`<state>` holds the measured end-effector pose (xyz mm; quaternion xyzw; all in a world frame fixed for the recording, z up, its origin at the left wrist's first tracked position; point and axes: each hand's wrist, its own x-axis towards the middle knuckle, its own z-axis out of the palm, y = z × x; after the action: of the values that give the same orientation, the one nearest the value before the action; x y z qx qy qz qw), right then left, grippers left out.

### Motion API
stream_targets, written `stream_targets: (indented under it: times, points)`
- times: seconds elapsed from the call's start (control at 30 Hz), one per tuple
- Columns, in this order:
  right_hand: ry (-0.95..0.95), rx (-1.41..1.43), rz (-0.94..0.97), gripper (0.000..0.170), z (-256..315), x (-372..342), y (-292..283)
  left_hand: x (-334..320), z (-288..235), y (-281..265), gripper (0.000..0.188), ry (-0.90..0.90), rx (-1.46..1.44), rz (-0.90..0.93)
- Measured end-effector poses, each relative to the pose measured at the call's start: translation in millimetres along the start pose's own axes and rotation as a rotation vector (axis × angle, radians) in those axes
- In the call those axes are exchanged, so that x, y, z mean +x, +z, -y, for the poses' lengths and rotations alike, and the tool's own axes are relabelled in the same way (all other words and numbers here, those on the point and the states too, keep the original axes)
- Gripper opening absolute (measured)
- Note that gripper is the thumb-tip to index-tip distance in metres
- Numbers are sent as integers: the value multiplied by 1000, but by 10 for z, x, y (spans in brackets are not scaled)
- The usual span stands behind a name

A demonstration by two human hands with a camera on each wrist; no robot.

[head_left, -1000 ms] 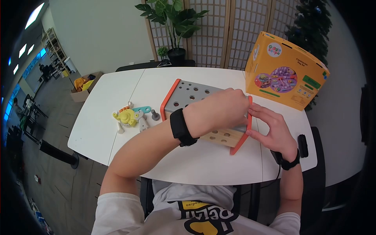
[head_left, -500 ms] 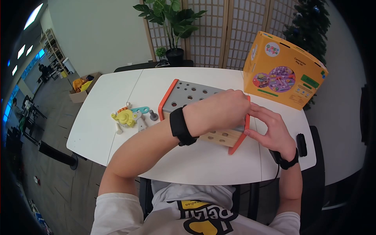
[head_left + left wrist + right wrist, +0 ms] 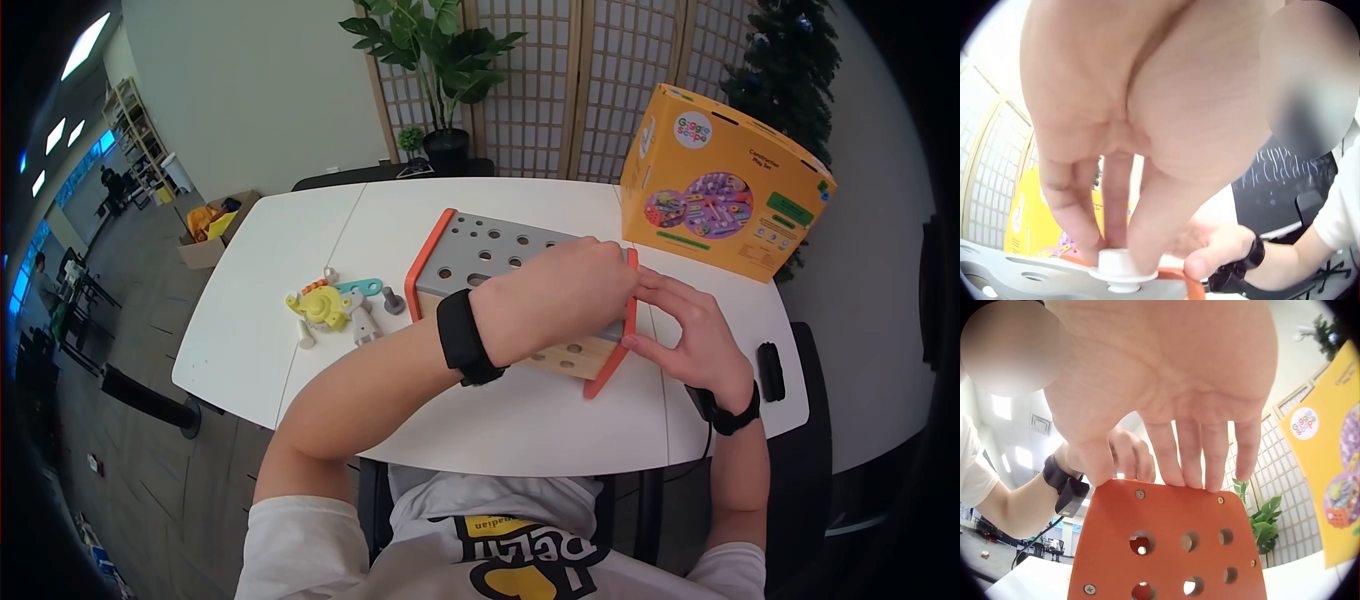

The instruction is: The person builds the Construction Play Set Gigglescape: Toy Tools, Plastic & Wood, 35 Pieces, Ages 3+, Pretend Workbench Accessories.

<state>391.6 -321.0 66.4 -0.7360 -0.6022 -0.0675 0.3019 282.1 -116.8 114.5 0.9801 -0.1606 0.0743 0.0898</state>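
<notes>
A toy workbench with a grey holed top, wooden front and orange side panels stands on the table. Over its right end, my left hand points down, its thumb and fingers pinching a white flanged knob at the grey top. The head view hides this knob behind the hand. My right hand rests on the right orange panel, its fingers fairly straight and fingertips at the upper edge. Its thumb touches the same edge nearer my body. Holes and screw heads show on the panel's outer face.
Left of the workbench lie yellow toy parts, a teal wrench and a grey bolt. A yellow toy box stands at the back right. A black object lies near the table's right edge.
</notes>
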Motion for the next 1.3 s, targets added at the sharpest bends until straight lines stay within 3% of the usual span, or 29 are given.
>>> stream_targets:
  times: [0.07,0.17,0.27,0.37,0.47,0.57,0.67,0.77,0.97,1.07,1.17,1.27,1.3]
  points:
    - [0,7,-6,54,7,-3,1,4,109,14,20,123,-86,29]
    - [-1,28,-4,54,19,1,-8,-9,196,-53,21,198,-490,151]
    - [2,36,2,54,26,20,-15,-52,126,-94,21,244,-427,-87]
    - [20,39,-9,55,17,1,8,-41,17,52,22,-31,-45,-135]
    - [0,16,-12,55,5,-2,14,-34,38,150,24,-1,-2,-105]
    - [32,43,3,54,21,2,-5,-86,99,37,24,160,-361,-96]
    - [69,75,16,53,70,27,-10,-99,94,128,21,149,-290,-317]
    - [40,67,-1,52,33,28,35,-88,-55,112,16,-167,-179,-114]
    - [41,54,9,55,32,29,29,-82,-80,364,13,66,107,-146]
    - [52,80,7,56,20,28,42,-109,-53,387,12,100,33,-165]
    - [41,93,4,55,-6,37,49,-150,18,448,9,191,-90,-309]
    - [42,100,5,55,-26,28,52,-112,122,363,10,214,-300,-101]
    - [44,100,6,55,-27,31,47,-137,127,366,11,220,-298,-180]
